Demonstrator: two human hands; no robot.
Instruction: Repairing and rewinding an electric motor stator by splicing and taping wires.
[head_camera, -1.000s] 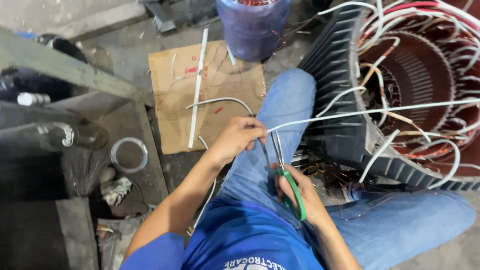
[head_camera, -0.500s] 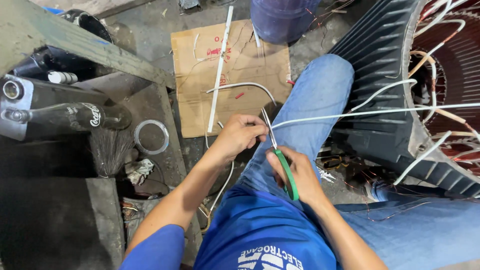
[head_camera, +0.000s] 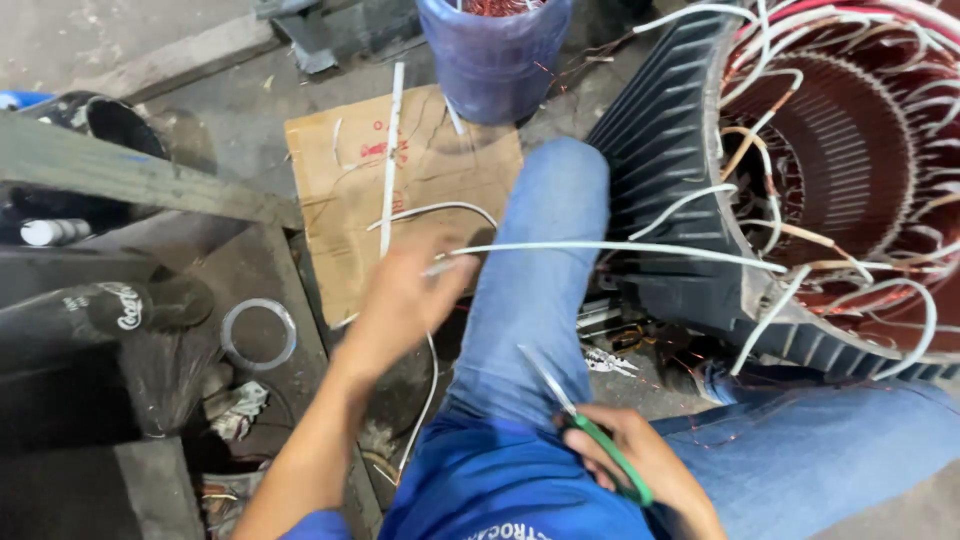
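My left hand (head_camera: 405, 300) pinches the free end of a white sleeved wire (head_camera: 620, 247) that runs taut to the right into a large motor stator (head_camera: 850, 170) with copper windings and several white leads. My right hand (head_camera: 640, 470) rests low by my lap and grips green-handled scissors (head_camera: 585, 430), blades pointing up-left and away from the wire. My knee in blue jeans (head_camera: 545, 250) lies between the two hands.
A piece of cardboard (head_camera: 400, 190) with a long white tube (head_camera: 390, 150) lies on the floor ahead. A blue bucket (head_camera: 495, 55) stands behind it. A roll of tape (head_camera: 258, 333), dark bottles and scraps lie at left beside a wooden beam (head_camera: 130, 180).
My right hand with the scissors has drawn back from the wire toward my lap. My left hand has pulled the wire end out to the left, stretched straight.
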